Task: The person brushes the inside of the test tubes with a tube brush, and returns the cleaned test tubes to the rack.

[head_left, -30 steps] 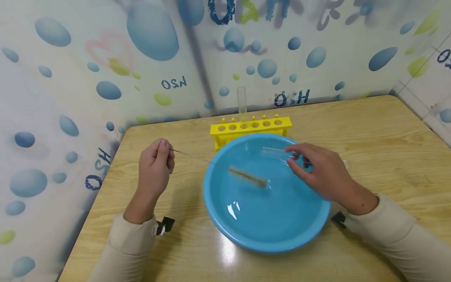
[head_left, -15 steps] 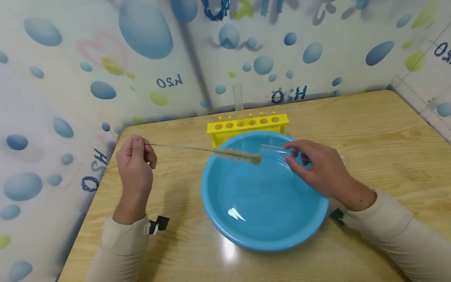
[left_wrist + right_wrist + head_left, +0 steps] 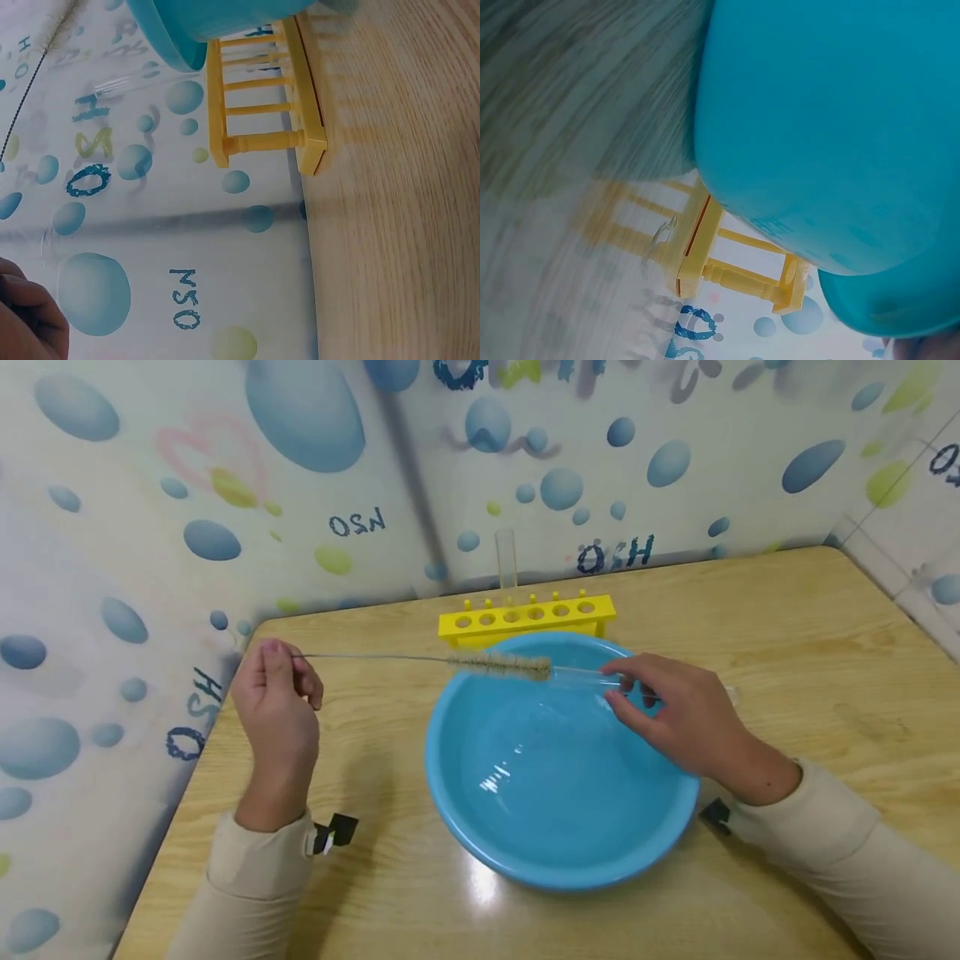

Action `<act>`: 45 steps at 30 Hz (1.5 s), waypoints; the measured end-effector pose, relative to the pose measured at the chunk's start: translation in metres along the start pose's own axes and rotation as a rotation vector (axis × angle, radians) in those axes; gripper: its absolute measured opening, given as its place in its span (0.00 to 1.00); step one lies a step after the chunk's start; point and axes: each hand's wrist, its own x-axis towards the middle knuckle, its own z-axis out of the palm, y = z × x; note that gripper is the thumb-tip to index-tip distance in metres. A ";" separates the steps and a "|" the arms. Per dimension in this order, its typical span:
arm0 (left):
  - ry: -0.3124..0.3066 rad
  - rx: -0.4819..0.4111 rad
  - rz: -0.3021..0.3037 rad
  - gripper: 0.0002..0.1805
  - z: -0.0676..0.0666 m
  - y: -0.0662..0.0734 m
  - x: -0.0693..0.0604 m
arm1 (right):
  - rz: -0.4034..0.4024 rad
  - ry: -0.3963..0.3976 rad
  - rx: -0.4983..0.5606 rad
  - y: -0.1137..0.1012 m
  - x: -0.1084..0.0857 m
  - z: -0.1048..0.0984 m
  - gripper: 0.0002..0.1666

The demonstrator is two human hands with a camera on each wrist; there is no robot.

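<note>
Hands [image 3: 276,710] [image 3: 678,710] holding brush [image 3: 501,666] and tube [image 3: 576,679], mirrored "H2O" [image 3: 617,555]

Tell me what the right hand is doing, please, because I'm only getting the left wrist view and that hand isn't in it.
Observer: On the head view, the right hand pinches a clear tube between thumb and fingers, above the blue basin.

Operator: Okay, my picture cuts off the brush at the top corner, so where is its tip against that tube?

Observer: Right at the tube end that faces the left hand, and roughly in line with it; I can't tell whether the two touch.
</note>
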 end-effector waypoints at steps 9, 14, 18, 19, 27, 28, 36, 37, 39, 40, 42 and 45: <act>-0.027 0.008 -0.003 0.20 0.003 0.000 -0.004 | 0.002 0.001 0.005 -0.002 0.001 0.000 0.18; -0.053 0.063 0.045 0.20 0.004 -0.002 -0.004 | -0.008 0.017 0.009 -0.001 0.001 -0.002 0.19; -0.091 0.084 0.036 0.21 0.006 -0.001 -0.007 | -0.006 0.008 0.009 -0.001 0.000 -0.002 0.18; -0.103 0.079 0.031 0.21 0.006 -0.001 -0.007 | -0.005 0.007 0.007 0.000 0.000 -0.002 0.18; -0.196 0.149 0.070 0.23 0.008 -0.003 -0.010 | -0.023 0.014 -0.011 0.001 0.001 -0.002 0.19; -0.199 0.174 0.079 0.24 0.008 -0.004 -0.011 | -0.024 0.011 -0.009 0.000 0.001 -0.002 0.19; -0.291 0.241 0.084 0.27 0.008 -0.008 -0.016 | -0.033 0.017 -0.001 0.000 -0.001 -0.001 0.19; -0.309 0.253 0.084 0.26 0.008 -0.008 -0.017 | -0.034 0.019 -0.002 0.000 0.000 -0.001 0.19; -0.344 0.280 0.090 0.25 0.008 -0.007 -0.018 | -0.031 0.016 0.000 0.000 0.000 -0.001 0.19; -0.357 0.291 0.091 0.25 0.008 -0.006 -0.019 | -0.027 0.010 0.001 0.000 0.000 -0.001 0.19; -0.376 0.303 0.097 0.24 0.009 -0.005 -0.020 | -0.020 0.000 0.001 -0.001 0.001 -0.002 0.18; -0.394 0.297 0.096 0.24 0.011 -0.002 -0.020 | -0.020 0.002 -0.002 -0.001 0.002 -0.002 0.18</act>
